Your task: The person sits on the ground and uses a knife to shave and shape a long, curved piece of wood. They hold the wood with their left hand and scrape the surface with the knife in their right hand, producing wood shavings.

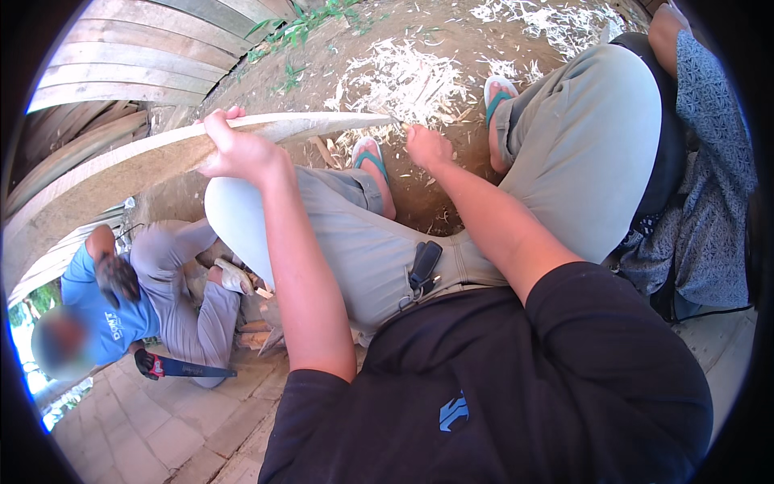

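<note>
A long pale wooden plank runs from the left rim across my left knee and narrows to a tip in front of me. My left hand is closed around it, a little beyond that knee. At the plank's thin end my right hand is closed in a fist around what looks like a knife. Only a short bit of the knife shows between fist and tip; the rest is hidden in my fingers. Whether the blade touches the wood, I cannot tell.
Pale wood shavings cover the dirt ground ahead. At the left sits a co-worker in a blue shirt, a gloved hand on a saw. Someone in patterned grey cloth is close on my right. Boards stand at the upper left.
</note>
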Tool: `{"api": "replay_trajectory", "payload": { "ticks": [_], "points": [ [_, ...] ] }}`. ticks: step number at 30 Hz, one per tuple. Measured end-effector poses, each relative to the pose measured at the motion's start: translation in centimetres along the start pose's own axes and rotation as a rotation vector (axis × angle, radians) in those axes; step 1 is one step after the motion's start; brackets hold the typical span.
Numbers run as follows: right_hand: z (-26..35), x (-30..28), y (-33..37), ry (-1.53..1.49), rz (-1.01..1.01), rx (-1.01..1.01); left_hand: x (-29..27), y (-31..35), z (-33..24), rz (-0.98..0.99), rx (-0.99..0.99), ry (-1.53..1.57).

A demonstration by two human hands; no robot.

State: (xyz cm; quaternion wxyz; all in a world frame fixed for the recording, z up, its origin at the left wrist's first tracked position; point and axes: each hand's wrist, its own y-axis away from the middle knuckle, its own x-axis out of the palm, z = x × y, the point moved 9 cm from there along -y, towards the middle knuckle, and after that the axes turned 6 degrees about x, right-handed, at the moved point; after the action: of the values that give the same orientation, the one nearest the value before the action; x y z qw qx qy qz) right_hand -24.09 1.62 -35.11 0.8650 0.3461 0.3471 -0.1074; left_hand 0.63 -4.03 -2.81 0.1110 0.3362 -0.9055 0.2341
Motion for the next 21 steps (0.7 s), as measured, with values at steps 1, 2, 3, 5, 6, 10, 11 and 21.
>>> {"api": "replay_trajectory", "payload": {
  "ticks": [1, 2, 3, 5, 6, 10, 11, 21],
  "points": [
    [-0.6, -0.1, -0.3, -0.004, -0.012, 0.025, 0.0, -0.1, 0.0, 0.01, 0.01, -0.003],
    [-1.2, 0.0, -0.5, -0.002, -0.018, 0.039, 0.1, -0.2, -0.1, 0.02, 0.02, -0.006],
    [-1.5, -0.3, -0.5, 0.002, -0.023, 0.053, 0.2, 0.0, -0.2, 0.016, -0.005, -0.002],
    [-1.3, -0.5, -0.4, -0.011, -0.035, 0.044, 0.3, 0.5, -0.4, 0.009, -0.054, 0.006],
    [-0.8, -0.7, -0.2, -0.026, -0.043, 0.021, 0.1, 0.3, -0.4, -0.011, -0.032, -0.01],
    [-1.5, -0.9, -0.5, -0.053, -0.058, 0.07, 0.4, 0.1, -0.9, 0.017, 0.06, 0.007],
    [-1.4, -0.8, -0.6, -0.065, -0.055, 0.051, 0.8, 0.3, -1.2, 0.051, 0.084, 0.032],
    [-0.3, -1.6, 0.1, -0.038, -0.079, -0.007, 0.2, -0.1, -0.3, 0.007, 0.038, 0.018]
  ]
}}
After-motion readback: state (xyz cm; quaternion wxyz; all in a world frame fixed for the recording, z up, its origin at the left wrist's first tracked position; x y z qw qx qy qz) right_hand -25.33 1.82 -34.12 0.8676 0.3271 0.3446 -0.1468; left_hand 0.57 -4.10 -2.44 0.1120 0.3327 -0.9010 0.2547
